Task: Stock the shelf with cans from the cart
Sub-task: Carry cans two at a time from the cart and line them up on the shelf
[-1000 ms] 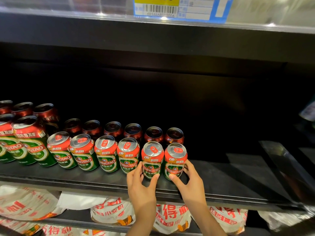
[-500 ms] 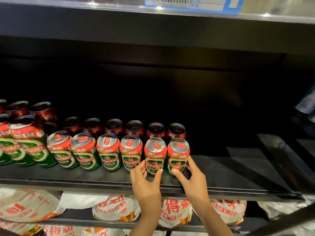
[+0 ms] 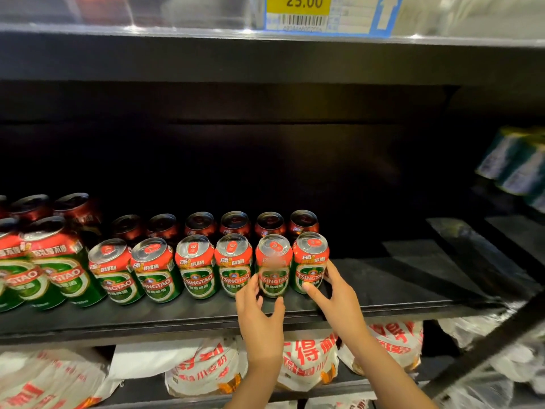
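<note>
Two rows of green-and-red beer cans stand on the dark shelf (image 3: 398, 293). My left hand (image 3: 261, 317) curls round the base of the second can from the right (image 3: 273, 265) in the front row, fingers on its left, thumb at its front. My right hand (image 3: 333, 293) grips the rightmost can (image 3: 310, 261), thumb on its front and fingers behind its right side. Both cans stand upright on the shelf, in line with the other front cans (image 3: 194, 267). A back row of cans (image 3: 236, 224) sits in shadow behind. The cart is out of view.
Taller cans (image 3: 56, 270) stand at the left end of the shelf. Its right half is bare. Packs of green cans (image 3: 519, 166) sit at the far right. White and red bags (image 3: 203, 370) fill the shelf below. A price tag (image 3: 298, 11) hangs on the shelf above.
The view has shifted slightly. Both hands stay at the two rightmost front cans, which have edged a little deeper into line with the row.
</note>
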Tool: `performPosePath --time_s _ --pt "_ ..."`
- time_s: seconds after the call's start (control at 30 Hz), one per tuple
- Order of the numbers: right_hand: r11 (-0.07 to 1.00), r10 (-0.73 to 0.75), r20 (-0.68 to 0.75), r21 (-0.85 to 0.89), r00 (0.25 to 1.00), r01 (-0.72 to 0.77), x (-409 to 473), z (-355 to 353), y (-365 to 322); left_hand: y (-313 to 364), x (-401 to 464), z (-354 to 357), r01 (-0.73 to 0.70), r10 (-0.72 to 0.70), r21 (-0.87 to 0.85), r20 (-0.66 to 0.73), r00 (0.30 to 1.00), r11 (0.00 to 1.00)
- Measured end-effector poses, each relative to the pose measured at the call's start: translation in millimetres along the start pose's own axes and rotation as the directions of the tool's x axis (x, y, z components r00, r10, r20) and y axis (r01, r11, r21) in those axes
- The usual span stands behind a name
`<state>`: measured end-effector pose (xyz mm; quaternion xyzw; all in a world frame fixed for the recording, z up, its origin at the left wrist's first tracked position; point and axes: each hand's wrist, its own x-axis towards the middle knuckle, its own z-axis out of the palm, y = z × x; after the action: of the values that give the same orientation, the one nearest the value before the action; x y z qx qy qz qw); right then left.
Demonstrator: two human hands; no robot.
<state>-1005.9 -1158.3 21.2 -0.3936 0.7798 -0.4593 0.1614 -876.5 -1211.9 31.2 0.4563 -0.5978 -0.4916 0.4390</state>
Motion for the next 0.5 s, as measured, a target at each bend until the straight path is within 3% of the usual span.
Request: performPosePath --time_s 0.2,0.3,0.4,0.5 --pt "0.999 0.051 0.062 -0.017 0.997 -0.050 -17.5 -9.0 -15.0 1.7 -2.8 -17.3 0.161 -0.157 -0.028 0.115 0.981 0.987" --pt "0.989 0.083 0.012 -0.124 0.996 -0.081 -39.7 -28.9 -17.9 12.5 -13.4 -23.3 0.159 -0.152 -0.025 0.196 0.969 0.987" --pt "0.972 0.091 -0.078 -0.211 0.993 -0.106 -75.6 -57.0 -18.3 27.1 -26.2 -21.4 0.063 -0.069 0.028 0.392 0.917 0.998" --pt "0.948 0.112 -0.190 -0.275 0.975 -0.162 -125.3 -84.9 -13.8 42.3 -44.1 -7.3 -0.175 0.042 0.156 0.621 0.783 0.972"
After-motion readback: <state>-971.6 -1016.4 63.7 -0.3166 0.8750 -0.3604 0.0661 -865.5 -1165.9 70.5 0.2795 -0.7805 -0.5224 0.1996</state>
